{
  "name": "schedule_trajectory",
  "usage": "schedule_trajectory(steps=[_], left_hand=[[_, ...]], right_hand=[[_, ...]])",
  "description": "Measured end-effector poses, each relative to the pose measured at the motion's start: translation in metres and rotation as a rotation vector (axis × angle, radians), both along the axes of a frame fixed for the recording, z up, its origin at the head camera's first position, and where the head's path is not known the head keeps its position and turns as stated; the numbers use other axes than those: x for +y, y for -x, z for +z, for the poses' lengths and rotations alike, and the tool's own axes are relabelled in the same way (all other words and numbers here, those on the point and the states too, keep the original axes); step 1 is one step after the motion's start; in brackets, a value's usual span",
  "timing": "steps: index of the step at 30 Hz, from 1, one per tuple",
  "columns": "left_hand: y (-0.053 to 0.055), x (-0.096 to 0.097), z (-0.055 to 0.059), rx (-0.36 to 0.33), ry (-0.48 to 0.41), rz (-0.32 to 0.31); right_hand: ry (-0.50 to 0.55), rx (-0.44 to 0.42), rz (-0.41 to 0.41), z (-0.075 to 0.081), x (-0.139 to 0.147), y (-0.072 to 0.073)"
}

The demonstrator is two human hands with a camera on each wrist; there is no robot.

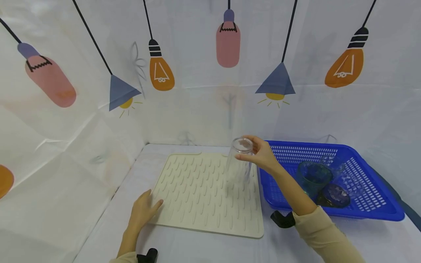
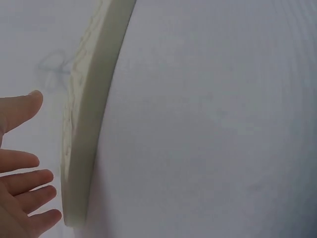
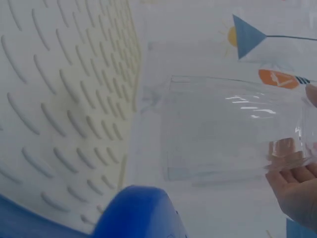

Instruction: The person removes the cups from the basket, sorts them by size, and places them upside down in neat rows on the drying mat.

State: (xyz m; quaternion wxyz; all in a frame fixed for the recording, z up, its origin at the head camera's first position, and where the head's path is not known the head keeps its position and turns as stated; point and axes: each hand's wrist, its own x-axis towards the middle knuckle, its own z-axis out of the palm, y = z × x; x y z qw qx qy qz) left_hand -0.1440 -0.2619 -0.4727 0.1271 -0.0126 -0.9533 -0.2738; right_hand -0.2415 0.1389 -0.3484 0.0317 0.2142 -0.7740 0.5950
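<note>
My right hand [image 1: 263, 157] grips a clear drinking glass [image 1: 239, 160] near its base, with thumb and fingers on either side. The glass is upside down, base up and rim toward the cream drying mat [image 1: 204, 204]. In the right wrist view, a gap shows between the rim of the glass [image 3: 213, 129] and the ridged mat [image 3: 69, 114]. My left hand [image 1: 142, 212] lies at the mat's left edge with fingers spread and loosely straight. The left wrist view has these fingers [image 2: 29, 181] beside the mat's thick pale edge [image 2: 89, 124].
A blue plastic basket [image 1: 274, 195] stands right of the mat, under my right forearm. Inside it are a greenish glass cup [image 1: 312, 175], a dark bluish glass piece [image 1: 335, 196] and clear glassware [image 1: 353, 182]. A white sheet with printed lamps [image 1: 197, 109] hangs behind the table.
</note>
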Motion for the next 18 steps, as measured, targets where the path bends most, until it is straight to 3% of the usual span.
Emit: schedule_trajectory(steps=[10, 18], left_hand=[[-0.006, -0.028, -0.021, -0.147, -0.026, -0.047], [-0.007, -0.029, -0.034, -0.064, -0.112, -0.175]], right_hand=[[-0.002, -0.092, -0.083, -0.004, 0.006, 0.027], [-0.064, -0.138, -0.134, -0.006, 0.008, 0.05]])
